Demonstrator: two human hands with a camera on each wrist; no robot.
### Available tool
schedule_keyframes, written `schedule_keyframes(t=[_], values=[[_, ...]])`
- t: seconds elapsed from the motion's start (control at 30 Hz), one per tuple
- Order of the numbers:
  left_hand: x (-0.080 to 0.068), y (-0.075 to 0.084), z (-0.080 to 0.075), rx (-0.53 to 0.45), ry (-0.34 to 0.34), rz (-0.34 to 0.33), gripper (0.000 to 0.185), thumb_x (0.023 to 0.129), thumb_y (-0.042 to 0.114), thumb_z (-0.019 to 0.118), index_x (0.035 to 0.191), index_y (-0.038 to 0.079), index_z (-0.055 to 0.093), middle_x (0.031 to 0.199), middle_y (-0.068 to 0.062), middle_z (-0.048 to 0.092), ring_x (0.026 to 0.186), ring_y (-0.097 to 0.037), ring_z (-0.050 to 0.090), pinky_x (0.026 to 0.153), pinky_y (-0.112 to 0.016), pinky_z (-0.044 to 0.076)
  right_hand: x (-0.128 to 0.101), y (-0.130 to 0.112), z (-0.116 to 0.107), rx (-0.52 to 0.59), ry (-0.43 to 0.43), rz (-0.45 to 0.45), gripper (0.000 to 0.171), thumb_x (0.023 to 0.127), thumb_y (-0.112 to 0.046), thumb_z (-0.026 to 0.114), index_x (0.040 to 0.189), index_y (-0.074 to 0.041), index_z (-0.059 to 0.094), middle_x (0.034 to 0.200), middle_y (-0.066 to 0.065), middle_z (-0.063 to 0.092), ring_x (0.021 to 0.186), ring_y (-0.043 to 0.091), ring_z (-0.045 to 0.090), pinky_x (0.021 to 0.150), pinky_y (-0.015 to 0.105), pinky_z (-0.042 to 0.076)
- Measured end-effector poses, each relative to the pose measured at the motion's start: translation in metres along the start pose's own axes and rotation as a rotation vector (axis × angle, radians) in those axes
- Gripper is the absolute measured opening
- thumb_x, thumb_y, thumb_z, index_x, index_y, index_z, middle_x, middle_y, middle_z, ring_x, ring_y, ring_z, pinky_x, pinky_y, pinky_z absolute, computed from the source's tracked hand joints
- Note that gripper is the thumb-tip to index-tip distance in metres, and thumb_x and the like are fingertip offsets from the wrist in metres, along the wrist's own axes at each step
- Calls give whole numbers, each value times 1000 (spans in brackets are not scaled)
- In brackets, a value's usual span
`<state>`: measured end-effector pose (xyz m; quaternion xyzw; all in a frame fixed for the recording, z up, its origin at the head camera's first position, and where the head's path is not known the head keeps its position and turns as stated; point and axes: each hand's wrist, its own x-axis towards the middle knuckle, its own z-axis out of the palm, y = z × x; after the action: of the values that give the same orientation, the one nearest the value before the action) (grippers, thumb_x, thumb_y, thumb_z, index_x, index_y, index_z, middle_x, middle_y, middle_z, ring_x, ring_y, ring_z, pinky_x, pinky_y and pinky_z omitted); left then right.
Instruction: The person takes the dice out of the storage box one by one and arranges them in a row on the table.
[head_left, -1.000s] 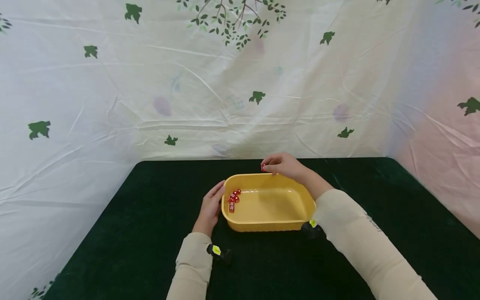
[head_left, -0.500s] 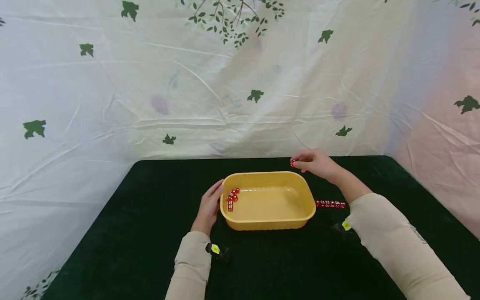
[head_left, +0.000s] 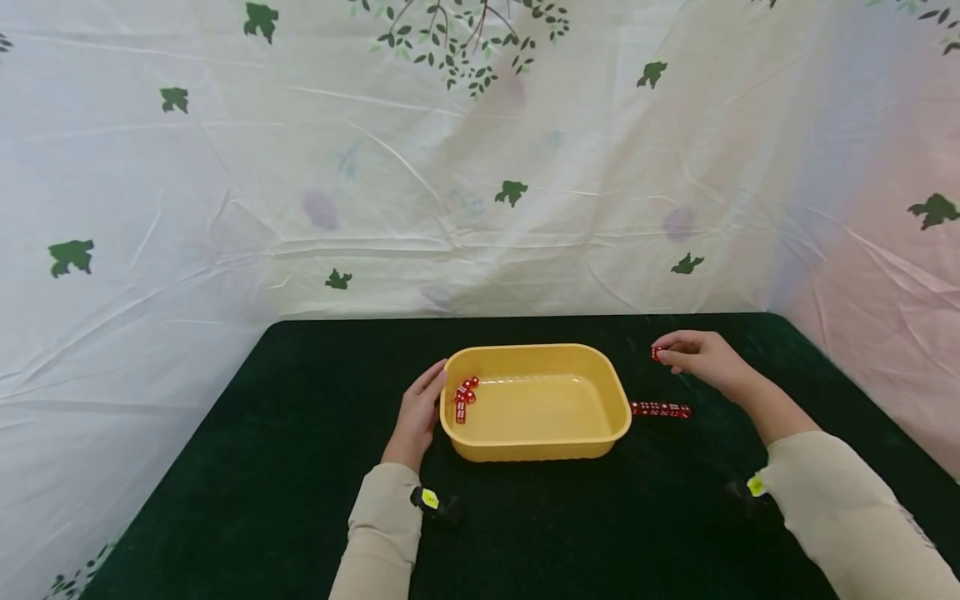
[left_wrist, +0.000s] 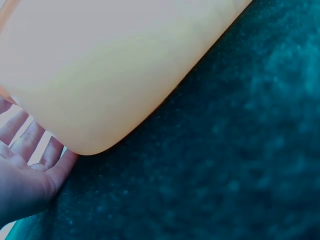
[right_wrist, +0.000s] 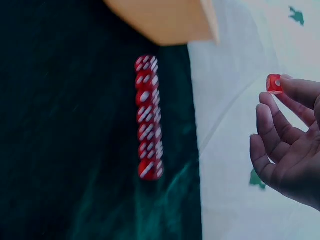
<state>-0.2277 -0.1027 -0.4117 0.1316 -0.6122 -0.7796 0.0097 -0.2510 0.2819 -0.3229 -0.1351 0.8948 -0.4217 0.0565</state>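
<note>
A red die [head_left: 657,354] with white pips is pinched between the thumb and fingertips of my right hand [head_left: 701,358], up above the table to the right of the yellow bin [head_left: 536,450]. In the right wrist view the die [right_wrist: 274,84] sits at the thumb tip, the other fingers loosely bent below it. Beneath that hand, a straight row of several red dice [head_left: 660,409] runs out from the bin's right side. More red dice [head_left: 461,410] lie inside the bin at its left end. My left hand [head_left: 416,412] rests against the bin's left wall, its fingers [left_wrist: 30,140] extended along the outside.
Dark green cloth [head_left: 300,467] covers the table. A white curtain [head_left: 420,167] printed with leaves hangs right behind the far edge. Both wrists carry a small black camera, the left camera [head_left: 438,507] close in front of the bin.
My right hand has carried the die from over the bin's far rim out to the right, then lower, uncovering the dice row. The left hand and bin have hardly moved.
</note>
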Motion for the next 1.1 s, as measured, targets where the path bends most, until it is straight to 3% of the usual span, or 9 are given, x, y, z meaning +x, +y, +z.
schedule_keyframes(t=[0.27,0.53,1.1], values=[[1,-1,0,7,11,-6,39,83,37,54,118,22,52,124,1,43,109,-17,42,90,-37,35,-19,36,-6,11,1,36,42,89,-28,47,113,7,47,103,21,51,90,37,48,75,45,42],[0,1,0,1,0,-1,38,83,37,54,118,22,52,124,2,43,109,-17,42,90,-36,35,-30,65,-7,44,-12,82,39,90,-24,45,112,8,47,102,21,51,83,30,51,70,38,43],[0,0,1,6,-1,0,38,84,36,53,119,21,52,125,1,43,110,-17,41,90,-38,34,-38,88,8,63,-6,158,36,88,-21,48,109,9,50,101,18,49,82,24,50,67,33,41]])
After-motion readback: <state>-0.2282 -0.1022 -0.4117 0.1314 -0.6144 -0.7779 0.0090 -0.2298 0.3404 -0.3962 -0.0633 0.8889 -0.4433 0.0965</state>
